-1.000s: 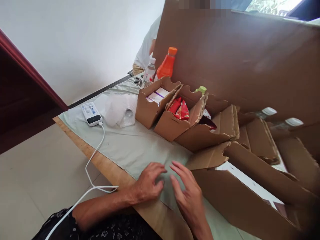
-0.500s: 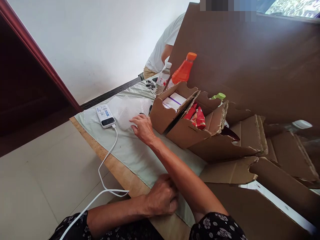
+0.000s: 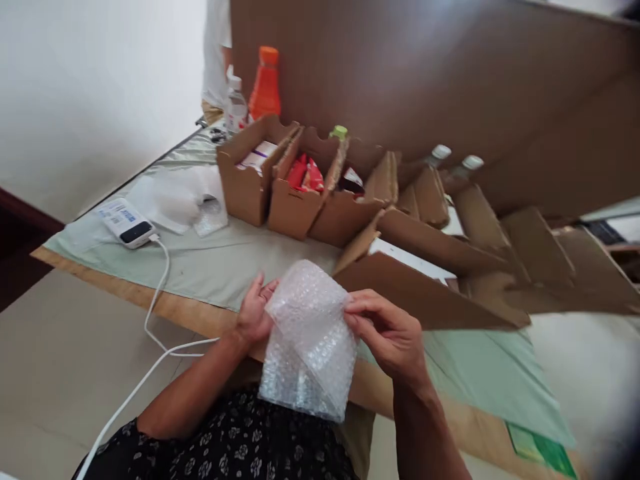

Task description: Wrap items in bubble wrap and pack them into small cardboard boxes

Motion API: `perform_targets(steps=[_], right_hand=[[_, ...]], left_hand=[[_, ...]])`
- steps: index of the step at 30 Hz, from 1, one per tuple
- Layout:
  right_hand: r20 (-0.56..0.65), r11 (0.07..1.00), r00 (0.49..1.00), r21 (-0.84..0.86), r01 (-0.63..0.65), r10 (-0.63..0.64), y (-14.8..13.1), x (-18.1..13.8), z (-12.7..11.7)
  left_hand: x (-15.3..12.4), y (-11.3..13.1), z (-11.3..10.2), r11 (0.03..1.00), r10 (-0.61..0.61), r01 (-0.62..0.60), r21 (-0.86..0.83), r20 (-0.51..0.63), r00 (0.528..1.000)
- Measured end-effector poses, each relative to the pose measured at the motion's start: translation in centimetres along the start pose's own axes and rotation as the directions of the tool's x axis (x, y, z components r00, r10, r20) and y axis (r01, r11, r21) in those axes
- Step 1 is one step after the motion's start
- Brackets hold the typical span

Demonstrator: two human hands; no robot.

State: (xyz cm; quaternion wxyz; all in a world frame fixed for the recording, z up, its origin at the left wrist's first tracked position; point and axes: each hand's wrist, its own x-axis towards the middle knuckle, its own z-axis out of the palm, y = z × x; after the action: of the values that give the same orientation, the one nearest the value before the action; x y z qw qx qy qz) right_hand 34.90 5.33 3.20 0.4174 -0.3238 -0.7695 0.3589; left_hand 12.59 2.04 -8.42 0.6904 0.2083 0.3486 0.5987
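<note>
A clear bubble wrap bag (image 3: 310, 343) hangs in front of me, above the table's front edge and my lap. With thumb and fingers, my right hand (image 3: 393, 333) pinches it at its upper right side. My left hand (image 3: 256, 312) is at the bag's left side, palm turned up, with thumb and fingers apart. Part of that hand is hidden behind the bag. More bubble wrap bags (image 3: 183, 197) lie in a loose pile on the table's left.
Several cardboard bins (image 3: 295, 213) stand in a row, holding red packets (image 3: 306, 175) and boxes. Behind are an orange bottle (image 3: 266, 87) and a clear bottle (image 3: 236, 110). A white power bank (image 3: 127, 223) with a white cable (image 3: 163, 280) lies left. A person in white (image 3: 215, 60) stands behind.
My right hand has come back from the pile at the left, now with a bubble wrap bag. My left hand has opened and risen beside the bag. The view has turned right.
</note>
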Motion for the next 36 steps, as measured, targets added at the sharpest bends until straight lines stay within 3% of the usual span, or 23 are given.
perform_targets(steps=[4, 7, 9, 12, 14, 17, 19, 22, 26, 29, 32, 34, 36], right_hand=[[-0.052, 0.964, 0.974, -0.137, -0.228, 0.222, 1.1, -5.2, -3.0], [0.052, 0.947, 0.957, -0.169, -0.273, 0.285, 0.4, -7.1, -5.1], [0.100, 0.943, 0.944, -0.147, -0.299, 0.315, 0.1, -7.8, -6.0], [0.048, 0.913, 0.912, -0.033, -0.406, 0.407, 0.9, -8.8, -6.3], [0.065, 0.881, 0.881, 0.046, -0.471, 0.468, 2.4, -9.7, -5.8], [0.226, 0.836, 0.825, 0.072, -0.544, 0.517, 4.4, -11.4, -5.2], [0.249, 0.805, 0.798, 0.102, -0.585, 0.549, 4.8, -12.6, -5.7], [0.114, 0.764, 0.776, 0.136, -0.630, 0.620, 4.1, -13.5, -8.8], [-0.028, 0.753, 0.756, -0.070, -0.655, 0.654, 3.5, -12.7, -13.2], [-0.167, 0.720, 0.789, -0.330, -0.610, 0.591, 5.5, -11.9, -13.9], [-0.347, 0.594, 0.847, -0.604, -0.531, 0.403, 8.2, -12.7, -13.0], [-0.448, 0.514, 0.859, -0.690, -0.509, 0.249, 9.0, -14.0, -12.0], [-0.503, 0.507, 0.855, -0.707, -0.492, 0.129, 8.5, -15.0, -10.4]], left_hand=[[-0.8, 0.3, 1.2, 0.958, -0.235, 0.255, -0.133, 0.146, 0.961], [-1.2, -0.1, 3.6, 0.940, -0.323, 0.339, -0.049, 0.205, 0.924], [-1.2, -0.6, 5.6, 0.962, -0.271, 0.269, 0.037, 0.133, 0.953], [-0.9, -1.1, 8.2, 0.991, -0.049, 0.056, 0.120, -0.057, 0.997], [-0.6, -0.7, 9.0, 0.986, 0.100, -0.079, 0.149, -0.137, 0.986], [-0.5, 0.6, 8.7, 0.958, 0.245, -0.208, 0.197, -0.189, 0.951], [-0.7, 1.7, 7.9, 0.946, 0.276, -0.227, 0.231, -0.207, 0.939], [-1.2, 3.0, 6.5, 0.947, 0.247, -0.186, 0.263, -0.223, 0.943], [-1.5, 2.9, 4.7, 0.893, 0.275, -0.155, 0.423, -0.241, 0.931], [-1.5, 2.0, 2.9, 0.742, 0.270, -0.068, 0.667, -0.204, 0.941], [-2.0, 2.1, 1.0, 0.428, 0.315, -0.022, 0.903, -0.127, 0.941], [-2.8, 2.7, 0.5, 0.150, 0.459, -0.064, 0.987, -0.012, 0.889], [-3.4, 2.9, 1.0, -0.094, 0.571, -0.138, 0.986, 0.167, 0.804]])
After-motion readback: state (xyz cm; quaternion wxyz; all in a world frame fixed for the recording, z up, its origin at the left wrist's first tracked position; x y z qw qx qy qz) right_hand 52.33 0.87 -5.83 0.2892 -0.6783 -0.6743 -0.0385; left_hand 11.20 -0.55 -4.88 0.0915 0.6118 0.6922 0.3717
